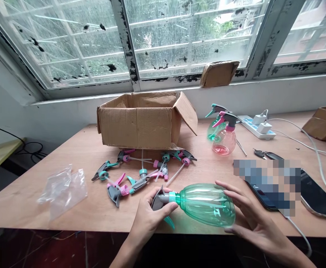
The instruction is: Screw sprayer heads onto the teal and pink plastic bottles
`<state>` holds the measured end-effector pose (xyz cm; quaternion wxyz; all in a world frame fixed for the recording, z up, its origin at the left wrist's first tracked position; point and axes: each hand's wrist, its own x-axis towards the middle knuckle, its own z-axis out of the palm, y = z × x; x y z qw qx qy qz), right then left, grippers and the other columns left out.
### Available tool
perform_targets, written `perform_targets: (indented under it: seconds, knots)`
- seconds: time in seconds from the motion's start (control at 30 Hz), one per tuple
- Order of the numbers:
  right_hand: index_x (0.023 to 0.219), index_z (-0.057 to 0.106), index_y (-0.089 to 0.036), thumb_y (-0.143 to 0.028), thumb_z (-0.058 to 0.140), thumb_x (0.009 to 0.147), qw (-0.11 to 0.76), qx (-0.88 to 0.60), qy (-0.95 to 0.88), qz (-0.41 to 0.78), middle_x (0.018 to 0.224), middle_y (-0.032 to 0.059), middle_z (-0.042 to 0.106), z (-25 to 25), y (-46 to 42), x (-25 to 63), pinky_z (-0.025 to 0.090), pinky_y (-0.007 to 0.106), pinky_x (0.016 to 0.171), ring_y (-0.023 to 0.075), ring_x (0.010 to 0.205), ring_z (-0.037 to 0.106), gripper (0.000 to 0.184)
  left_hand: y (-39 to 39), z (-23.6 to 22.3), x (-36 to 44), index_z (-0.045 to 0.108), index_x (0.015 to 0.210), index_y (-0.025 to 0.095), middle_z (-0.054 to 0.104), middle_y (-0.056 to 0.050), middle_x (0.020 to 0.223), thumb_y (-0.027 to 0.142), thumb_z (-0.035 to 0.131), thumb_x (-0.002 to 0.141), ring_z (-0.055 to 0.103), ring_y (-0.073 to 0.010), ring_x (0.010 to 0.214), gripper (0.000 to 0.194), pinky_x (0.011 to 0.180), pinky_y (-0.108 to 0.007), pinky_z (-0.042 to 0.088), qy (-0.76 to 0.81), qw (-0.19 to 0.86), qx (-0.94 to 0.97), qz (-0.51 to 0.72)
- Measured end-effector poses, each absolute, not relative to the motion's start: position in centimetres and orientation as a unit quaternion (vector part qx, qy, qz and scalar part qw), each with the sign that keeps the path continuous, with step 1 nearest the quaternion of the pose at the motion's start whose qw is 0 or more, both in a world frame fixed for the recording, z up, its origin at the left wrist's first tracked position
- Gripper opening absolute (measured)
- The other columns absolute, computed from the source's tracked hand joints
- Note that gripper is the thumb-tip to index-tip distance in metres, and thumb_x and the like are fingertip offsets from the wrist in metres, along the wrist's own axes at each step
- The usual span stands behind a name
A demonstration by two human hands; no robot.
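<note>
A clear green spray bottle point(207, 204) lies sideways between my hands, over the table's front edge. Its grey and teal spray head sits on the bottle's neck, and a straw shows inside. My left hand point(151, 210) is closed around the spray head, thumb by the teal collar. At the bottle's base, my right hand point(252, 217) holds it between thumb and fingers. Several loose spray heads point(143, 178), pink or teal with grey, lie with their straws beyond my left hand. Two assembled spray bottles, a pink one point(224, 139) and a green one point(211, 128), stand upright farther back.
An open cardboard box point(136, 126) stands at the back. Crumpled plastic bags point(66, 191) lie on the left. To the right are a power strip point(258, 128) with chargers and cables, keys point(267, 153), phones point(323, 195) and another box point(325, 123).
</note>
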<state>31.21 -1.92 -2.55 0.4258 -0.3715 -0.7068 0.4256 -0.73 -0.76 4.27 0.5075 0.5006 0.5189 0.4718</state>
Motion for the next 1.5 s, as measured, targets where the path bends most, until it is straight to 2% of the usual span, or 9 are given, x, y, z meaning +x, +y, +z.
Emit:
perform_targets:
  seconds: [0.2,0.43,0.53,0.67,0.73,0.8,1.03,1.23,1.5]
  knots:
    - [0.16,0.054,-0.036,-0.082,0.065,0.088,0.462,-0.389,-0.66,0.447,0.162,0.0134,0.059,-2.7,-1.7,30.8,0.067,0.041,0.102,0.0417,0.145,0.063,0.086,-0.2,4.1,-1.5,0.081,0.097,0.016,0.081,-0.01,0.102,0.042,0.1,0.067,0.072,-0.0264,0.092,0.044,0.078,-0.029,0.056,0.463,0.561,0.529,0.437]
    - [0.149,0.062,-0.029,-0.092,0.042,0.091,0.413,-0.438,-0.677,0.422,0.132,0.0139,0.077,-2.7,-1.4,30.3,0.065,0.047,0.1,0.0413,0.13,0.072,0.089,-0.7,3.4,-1.2,0.076,0.1,0.017,0.074,-0.002,0.086,0.037,0.094,0.075,0.065,-0.0175,0.076,0.037,0.07,-0.025,0.05,0.488,0.523,0.527,0.458]
    - [0.155,0.057,-0.032,-0.094,0.04,0.089,0.419,-0.427,-0.695,0.401,0.149,0.0143,0.066,-2.7,-1.5,30.2,0.064,0.049,0.104,0.0422,0.138,0.066,0.092,-0.9,3.6,-0.8,0.073,0.1,0.017,0.073,0.0,0.079,0.035,0.092,0.077,0.067,-0.0176,0.072,0.035,0.07,-0.026,0.052,0.49,0.532,0.504,0.472]
    - [0.165,0.037,-0.042,-0.067,0.076,0.091,0.438,-0.371,-0.739,0.351,0.178,0.0114,0.031,-2.0,-1.8,29.9,0.057,0.043,0.117,0.0386,0.163,0.039,0.088,-1.0,4.0,-0.5,0.07,0.102,0.017,0.074,0.0,0.077,0.04,0.092,0.077,0.07,-0.018,0.07,0.04,0.074,-0.028,0.055,0.49,0.549,0.467,0.491]
    - [0.164,0.035,-0.045,-0.04,0.08,0.096,0.432,-0.363,-0.757,0.329,0.178,0.0093,0.03,-1.8,-1.9,29.9,0.051,0.043,0.123,0.0334,0.166,0.034,0.081,-0.9,4.1,-0.5,0.07,0.103,0.017,0.073,0.001,0.078,0.04,0.092,0.077,0.07,-0.0179,0.07,0.041,0.073,-0.028,0.055,0.491,0.546,0.468,0.492]
    - [0.162,0.039,-0.046,-0.029,0.076,0.099,0.422,-0.357,-0.763,0.337,0.176,0.0081,0.035,-1.8,-1.9,30.0,0.047,0.045,0.127,0.0306,0.166,0.035,0.075,-0.8,4.0,-0.6,0.072,0.102,0.017,0.072,0.001,0.079,0.04,0.092,0.078,0.068,-0.0179,0.071,0.039,0.072,-0.027,0.053,0.497,0.532,0.484,0.486]
    - [0.161,0.046,-0.046,-0.058,0.087,0.084,0.396,-0.391,-0.72,0.415,0.159,0.0072,0.058,-3.1,-1.2,31.0,0.05,0.047,0.125,0.0345,0.148,0.059,0.088,-0.2,3.0,-1.5,0.073,0.1,0.018,0.069,0.0,0.081,0.052,0.091,0.078,0.061,-0.0174,0.07,0.044,0.065,-0.024,0.046,0.498,0.504,0.546,0.448]
    - [0.163,0.039,-0.051,-0.058,0.081,0.09,0.427,-0.375,-0.673,0.474,0.168,0.0077,0.051,-3.1,-1.6,30.6,0.053,0.049,0.121,0.0322,0.148,0.061,0.085,-0.8,3.6,-0.9,0.072,0.101,0.018,0.067,0.001,0.08,0.049,0.091,0.079,0.064,-0.0168,0.072,0.042,0.068,-0.024,0.049,0.496,0.516,0.515,0.472]
    - [0.156,0.048,-0.055,-0.026,0.074,0.102,0.46,-0.325,-0.655,0.504,0.183,-0.0008,0.023,-2.9,-1.8,31.0,0.048,0.046,0.125,0.0261,0.169,0.027,0.067,-0.5,3.7,-0.8,0.069,0.103,0.017,0.073,0.0,0.067,0.054,0.092,0.078,0.068,-0.0182,0.062,0.05,0.062,-0.027,0.054,0.466,0.59,0.495,0.435]
